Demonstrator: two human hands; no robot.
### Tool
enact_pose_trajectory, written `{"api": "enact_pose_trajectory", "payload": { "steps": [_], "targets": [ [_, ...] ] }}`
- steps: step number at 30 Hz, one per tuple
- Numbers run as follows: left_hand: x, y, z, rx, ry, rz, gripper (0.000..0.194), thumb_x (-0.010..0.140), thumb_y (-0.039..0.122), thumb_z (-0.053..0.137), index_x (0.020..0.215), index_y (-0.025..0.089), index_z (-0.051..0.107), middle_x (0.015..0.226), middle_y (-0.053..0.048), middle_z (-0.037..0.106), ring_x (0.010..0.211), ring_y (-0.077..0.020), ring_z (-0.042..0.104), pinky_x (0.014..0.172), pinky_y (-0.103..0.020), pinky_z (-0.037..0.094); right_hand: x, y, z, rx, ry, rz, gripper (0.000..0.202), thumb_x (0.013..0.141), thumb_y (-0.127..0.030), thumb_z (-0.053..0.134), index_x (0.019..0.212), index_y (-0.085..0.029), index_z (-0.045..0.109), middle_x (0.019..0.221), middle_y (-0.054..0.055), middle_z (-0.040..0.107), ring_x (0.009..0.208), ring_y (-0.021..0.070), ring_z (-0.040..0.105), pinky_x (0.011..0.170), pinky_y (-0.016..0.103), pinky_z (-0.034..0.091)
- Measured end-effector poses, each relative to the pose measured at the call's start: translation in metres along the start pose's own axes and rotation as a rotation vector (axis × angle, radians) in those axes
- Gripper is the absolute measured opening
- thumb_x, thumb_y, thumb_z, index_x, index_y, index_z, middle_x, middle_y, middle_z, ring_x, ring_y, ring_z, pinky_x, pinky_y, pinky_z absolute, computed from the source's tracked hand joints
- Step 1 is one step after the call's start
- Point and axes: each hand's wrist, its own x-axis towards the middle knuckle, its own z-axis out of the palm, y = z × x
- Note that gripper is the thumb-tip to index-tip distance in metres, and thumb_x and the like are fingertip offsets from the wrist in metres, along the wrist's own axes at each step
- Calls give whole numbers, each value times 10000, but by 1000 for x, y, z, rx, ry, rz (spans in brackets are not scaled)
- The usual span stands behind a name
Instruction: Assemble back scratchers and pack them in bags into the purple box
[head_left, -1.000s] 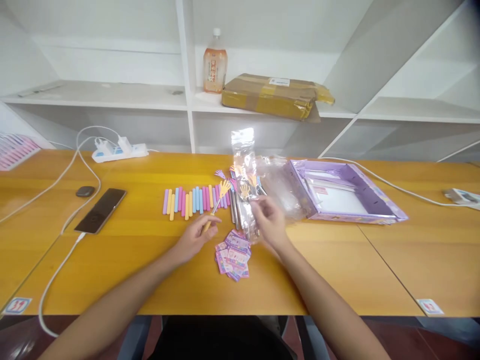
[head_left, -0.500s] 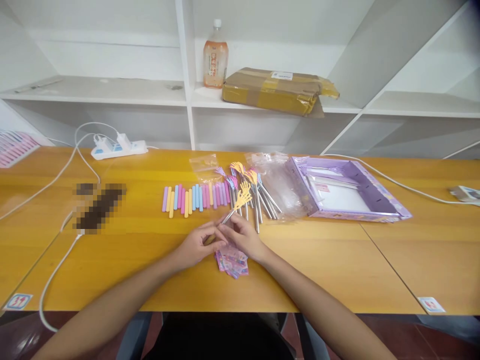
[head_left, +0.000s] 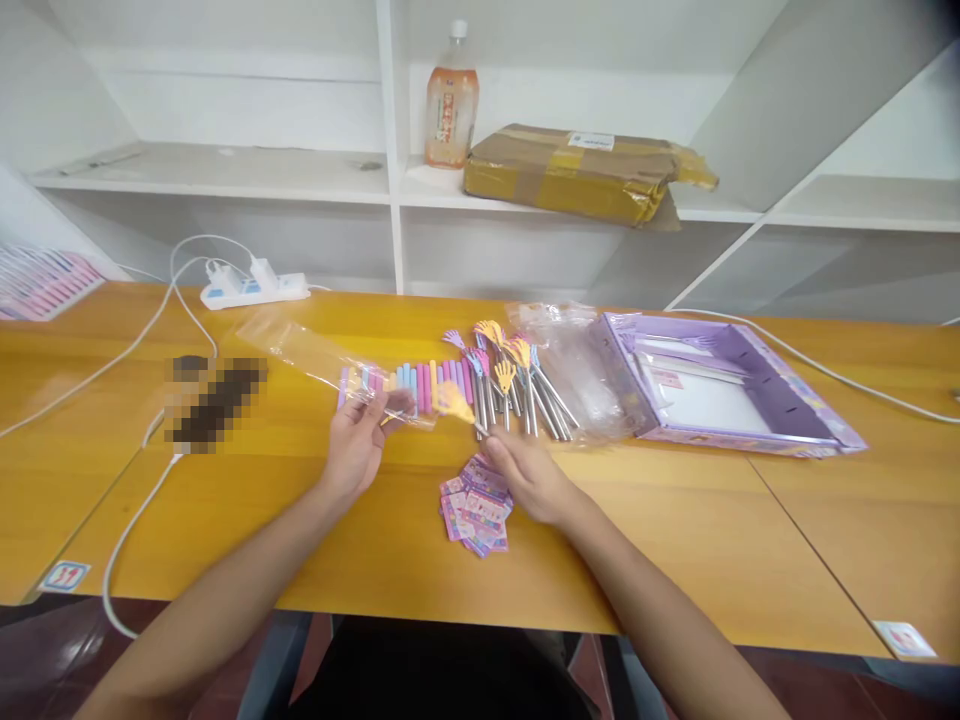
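one yellow hand-headed stick (head_left: 459, 405), frame centre, pinched by the right hand (head_left: 529, 475), long axis tilting upper left at the clear bag (head_left: 319, 357) pinched by the left hand (head_left: 356, 445), contact too blurred to tell.

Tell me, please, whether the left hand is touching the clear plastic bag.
Touching: the head view shows the left hand gripping the clear plastic bag near one end, between thumb and fingers.

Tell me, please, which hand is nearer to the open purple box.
Right. The right hand is left of the purple box and apart from it; the left hand, holding a clear bag, is farther left.
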Motion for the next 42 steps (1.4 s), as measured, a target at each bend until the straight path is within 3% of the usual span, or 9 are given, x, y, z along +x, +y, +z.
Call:
{"api": "enact_pose_trajectory", "payload": {
  "steps": [5, 11, 18, 23, 27, 30, 34, 38, 42],
  "targets": [
    [6, 10, -2, -35, 4, -11, 369, 843, 443, 920, 946, 158, 710, 1036, -74, 819, 1012, -218, 792, 997, -414, 631, 1, -4, 4, -445, -86, 27, 333, 1146, -394, 314, 892, -234, 459, 705, 7, 530, 618, 177, 447, 628, 315, 231],
    [3, 3, -1, -9, -18, -99, 414, 828, 464, 928, 923, 168, 655, 1068, -93, 816, 1066, -240, 786, 936, -394, 652, 4, -1, 2, -475, -142, -7, 355, 1166, -391, 297, 907, -230, 479, 764, 21, 599, 667, 181, 517, 655, 299, 282],
    [-11, -13, 2, 30, -127, -203, 409, 845, 473, 912, 993, 185, 663, 985, -5, 749, 920, -181, 771, 899, -415, 682, 4, 2, 11, -419, -115, -42, 326, 1169, -398, 316, 986, -228, 525, 823, 33, 644, 718, 190, 575, 681, 296, 337],
    [-17, -16, 7, 46, -187, -239, 427, 815, 423, 945, 1069, 173, 710, 1022, -37, 774, 946, -196, 776, 893, -395, 684, 4, -2, 14, -301, -129, -22, 287, 1165, -404, 336, 1100, -231, 555, 890, 41, 660, 770, 201, 599, 708, 307, 371],
    [-8, -8, 4, 24, -56, -127, 409, 795, 432, 957, 988, 160, 721, 1011, -46, 785, 958, -192, 776, 874, -355, 684, 3, 0, 11, -94, -119, 26, 265, 1142, -438, 440, 1262, -226, 544, 906, 19, 640, 800, 191, 608, 745, 312, 434],
    [7, 4, -3, -49, 50, -30, 369, 811, 405, 949, 969, 161, 721, 1011, -58, 804, 960, -182, 791, 871, -305, 674, 3, 6, 9, 193, -35, 33, 358, 1122, -467, 497, 1392, -232, 490, 894, -4, 612, 721, 158, 569, 670, 293, 457],
    [19, 13, -11, -135, 154, 4, 293, 831, 333, 935, 925, 167, 714, 902, -26, 797, 895, -151, 793, 895, -283, 668, 5, 5, 4, 551, -8, 95, 350, 1061, -505, 625, 1296, -252, 569, 1007, 24, 691, 701, 130, 591, 604, 272, 480],
    [17, 11, -10, -115, 72, -82, 304, 856, 365, 914, 982, 149, 741, 1045, -86, 823, 988, -187, 800, 894, -293, 673, 6, 3, -2, 698, -46, 115, 358, 960, -458, 787, 1202, -228, 658, 980, 38, 763, 713, 128, 653, 645, 281, 545],
    [6, 6, -4, -65, -62, -174, 352, 806, 405, 950, 927, 152, 737, 1039, -92, 824, 930, -200, 795, 859, -337, 691, 7, 9, -1, 746, -56, 132, 361, 856, -419, 897, 1058, -209, 683, 923, 36, 786, 753, 143, 708, 665, 281, 567]
  ]
}}
